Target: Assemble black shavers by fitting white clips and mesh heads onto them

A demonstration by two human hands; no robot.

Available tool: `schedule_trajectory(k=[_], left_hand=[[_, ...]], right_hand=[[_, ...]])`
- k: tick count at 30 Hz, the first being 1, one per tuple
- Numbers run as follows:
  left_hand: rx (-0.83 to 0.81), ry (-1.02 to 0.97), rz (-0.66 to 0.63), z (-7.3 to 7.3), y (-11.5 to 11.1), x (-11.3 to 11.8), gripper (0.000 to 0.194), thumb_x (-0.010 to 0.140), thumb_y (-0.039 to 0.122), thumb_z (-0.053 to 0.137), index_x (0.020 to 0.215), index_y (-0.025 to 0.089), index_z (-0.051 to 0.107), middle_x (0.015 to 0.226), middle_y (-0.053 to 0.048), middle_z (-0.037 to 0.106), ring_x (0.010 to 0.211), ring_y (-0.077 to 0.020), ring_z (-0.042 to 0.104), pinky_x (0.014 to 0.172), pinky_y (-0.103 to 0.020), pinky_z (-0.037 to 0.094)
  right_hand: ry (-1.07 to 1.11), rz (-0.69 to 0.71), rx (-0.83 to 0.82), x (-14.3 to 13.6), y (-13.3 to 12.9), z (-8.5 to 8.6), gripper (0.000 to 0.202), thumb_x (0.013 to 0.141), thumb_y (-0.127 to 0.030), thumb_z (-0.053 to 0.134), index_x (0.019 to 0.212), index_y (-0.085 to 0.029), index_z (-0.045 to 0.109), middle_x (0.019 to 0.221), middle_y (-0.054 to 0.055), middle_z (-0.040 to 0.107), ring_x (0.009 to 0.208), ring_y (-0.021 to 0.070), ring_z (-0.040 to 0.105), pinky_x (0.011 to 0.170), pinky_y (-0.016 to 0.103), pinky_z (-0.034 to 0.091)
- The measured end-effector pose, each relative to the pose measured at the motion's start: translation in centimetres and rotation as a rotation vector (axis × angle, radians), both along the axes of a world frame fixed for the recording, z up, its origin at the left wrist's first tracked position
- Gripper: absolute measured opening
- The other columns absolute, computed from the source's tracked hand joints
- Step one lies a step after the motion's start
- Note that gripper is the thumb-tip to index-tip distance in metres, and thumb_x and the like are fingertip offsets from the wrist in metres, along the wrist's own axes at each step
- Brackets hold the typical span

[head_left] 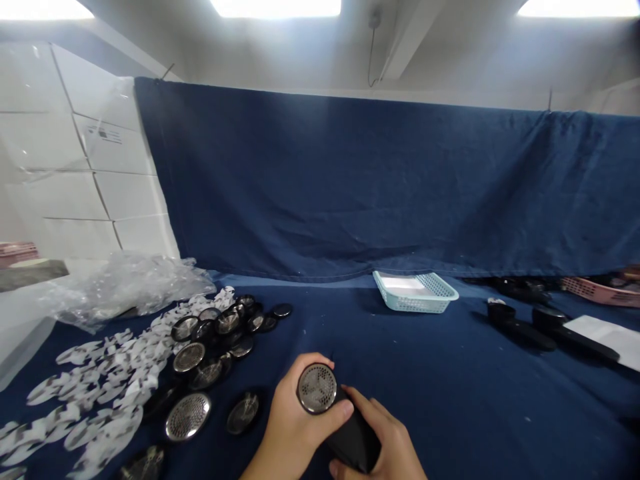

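Note:
A black handheld device with a round perforated metal head is held over the blue cloth at the bottom centre. My left hand wraps round its head end, with the thumb across the neck below the metal disc. Closed round the black body from the right is my right hand. To the left lie several round black-rimmed metal covers, one with its perforated face up and another nearest my left hand.
White cut pieces spread over the left side, beside clear plastic wrap. A light blue basket stands at the back. Black devices, white paper and a pink basket are at the right. White boxes rise behind left.

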State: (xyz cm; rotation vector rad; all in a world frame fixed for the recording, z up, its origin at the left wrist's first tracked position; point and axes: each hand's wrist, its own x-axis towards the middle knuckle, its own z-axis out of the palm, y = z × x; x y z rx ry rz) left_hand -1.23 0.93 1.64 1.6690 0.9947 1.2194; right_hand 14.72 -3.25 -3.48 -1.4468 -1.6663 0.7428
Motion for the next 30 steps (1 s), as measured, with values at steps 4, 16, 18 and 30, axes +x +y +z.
schedule_trajectory(k=[4, 16, 18, 30], left_hand=[[-0.023, 0.009, 0.009, 0.0, -0.03, 0.1, 0.04, 0.065, 0.032, 0.078, 0.098, 0.021, 0.058, 0.089, -0.001, 0.064, 0.081, -0.0205, 0.06, 0.071, -0.028, 0.046], [-0.013, 0.018, 0.014, -0.36, 0.18, 0.04, 0.039, 0.065, 0.03, 0.078, 0.098, 0.021, 0.058, 0.094, -0.001, 0.066, 0.087, -0.0219, 0.062, 0.074, -0.028, 0.046], [-0.007, 0.013, 0.003, -0.53, 0.39, -0.05, 0.041, 0.064, 0.031, 0.078, 0.099, 0.022, 0.058, 0.095, -0.001, 0.067, 0.088, -0.0224, 0.062, 0.074, -0.028, 0.046], [0.027, 0.03, -0.05, -0.23, 0.74, -0.51, 0.04, 0.061, 0.021, 0.076, 0.098, 0.02, 0.061, 0.097, -0.003, 0.068, 0.083, -0.021, 0.062, 0.075, -0.029, 0.047]], right_hand=[[0.006, -0.015, -0.027, -0.04, -0.08, -0.12, 0.079, 0.056, -0.02, 0.075, 0.132, -0.02, 0.057, 0.126, 0.012, 0.065, 0.121, 0.0385, 0.055, 0.103, 0.048, 0.042], [-0.012, -0.032, -0.062, -0.21, -0.14, 0.11, 0.079, 0.056, -0.019, 0.075, 0.133, -0.018, 0.056, 0.127, 0.012, 0.065, 0.124, 0.0374, 0.053, 0.105, 0.046, 0.041], [-0.021, -0.025, -0.071, -0.22, -0.16, 0.3, 0.08, 0.055, -0.019, 0.075, 0.133, -0.017, 0.056, 0.127, 0.012, 0.065, 0.123, 0.0371, 0.054, 0.104, 0.046, 0.042], [-0.002, 0.001, -0.084, -0.72, 0.06, 0.45, 0.085, 0.05, -0.014, 0.072, 0.134, -0.011, 0.055, 0.119, 0.017, 0.068, 0.108, 0.0371, 0.063, 0.098, 0.045, 0.047]])
